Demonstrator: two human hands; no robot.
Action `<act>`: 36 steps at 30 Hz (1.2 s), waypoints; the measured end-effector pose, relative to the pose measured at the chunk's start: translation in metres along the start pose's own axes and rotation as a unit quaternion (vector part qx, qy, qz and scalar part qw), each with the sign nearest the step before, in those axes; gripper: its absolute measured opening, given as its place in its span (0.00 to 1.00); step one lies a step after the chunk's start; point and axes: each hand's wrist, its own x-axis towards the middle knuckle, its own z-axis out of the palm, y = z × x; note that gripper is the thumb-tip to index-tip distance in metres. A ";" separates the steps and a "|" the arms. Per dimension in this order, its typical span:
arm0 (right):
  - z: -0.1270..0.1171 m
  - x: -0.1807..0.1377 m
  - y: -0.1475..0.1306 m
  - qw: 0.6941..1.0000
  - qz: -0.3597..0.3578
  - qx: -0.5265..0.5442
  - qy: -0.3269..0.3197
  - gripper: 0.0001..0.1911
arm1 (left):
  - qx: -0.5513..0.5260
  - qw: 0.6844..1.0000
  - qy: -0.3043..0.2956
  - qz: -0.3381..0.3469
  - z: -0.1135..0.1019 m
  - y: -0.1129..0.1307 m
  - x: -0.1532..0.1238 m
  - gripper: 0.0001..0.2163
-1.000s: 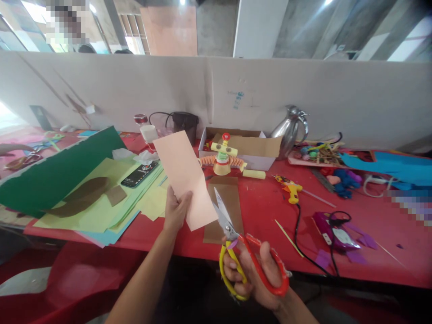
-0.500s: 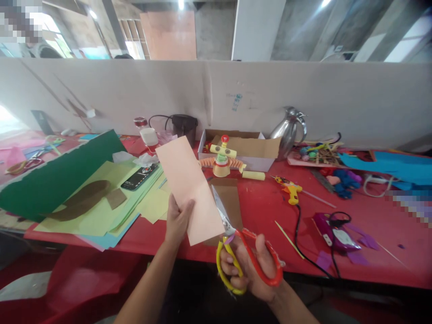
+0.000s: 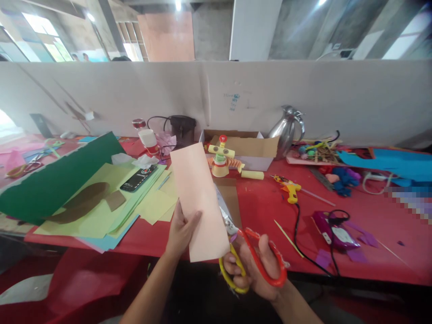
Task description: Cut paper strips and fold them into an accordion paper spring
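Observation:
My left hand (image 3: 182, 227) grips a peach sheet of paper (image 3: 199, 193) by its left edge, thumb on the front face. In my right hand (image 3: 258, 265) is a pair of scissors (image 3: 231, 225) with one red and one yellow handle, my fingers through the loops. The blades point up and away, next to the paper's right edge and partly hidden behind it. Whether they touch the paper I cannot tell. Beyond the paper stands a small paper figure (image 3: 221, 162) with a red top and pleated orange arms. A brown sheet (image 3: 232, 198) lies under the blades.
Coloured sheets (image 3: 91, 211) and a phone (image 3: 138, 177) lie at left beside a green board (image 3: 64, 175). A yellow glue gun (image 3: 290, 191) and a purple power box (image 3: 334, 231) with cables are at right. Behind stand an open box (image 3: 259, 150) and a metal jug (image 3: 286, 128).
The peach paper has turned more upright and shifted slightly right and down. My right hand and the scissors have moved a little to the right. The view has shifted slightly.

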 end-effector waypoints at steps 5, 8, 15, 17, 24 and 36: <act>0.002 -0.004 -0.002 1.000 -0.008 -0.007 0.012 0.43 | -0.029 0.999 0.016 -0.025 0.002 0.002 -0.012 0.27; 0.001 -0.008 -0.002 1.000 -0.021 -0.013 0.018 0.43 | -0.059 0.997 0.018 -0.037 0.000 0.000 -0.017 0.28; 0.002 -0.005 -0.001 1.000 -0.015 -0.008 0.003 0.40 | -0.147 0.984 0.002 -0.095 -0.013 0.001 -0.005 0.23; 0.002 -0.003 0.000 1.000 -0.011 -0.009 0.001 0.41 | -0.154 0.980 0.011 -0.123 -0.015 0.006 0.004 0.19; -0.004 0.002 0.006 0.999 -0.029 -0.016 0.028 0.40 | -0.114 0.982 -0.042 -0.147 -0.008 0.007 0.003 0.17; -0.011 0.001 0.005 0.999 -0.022 0.027 0.030 0.44 | -0.124 0.978 -0.034 -0.164 -0.015 0.010 -0.013 0.21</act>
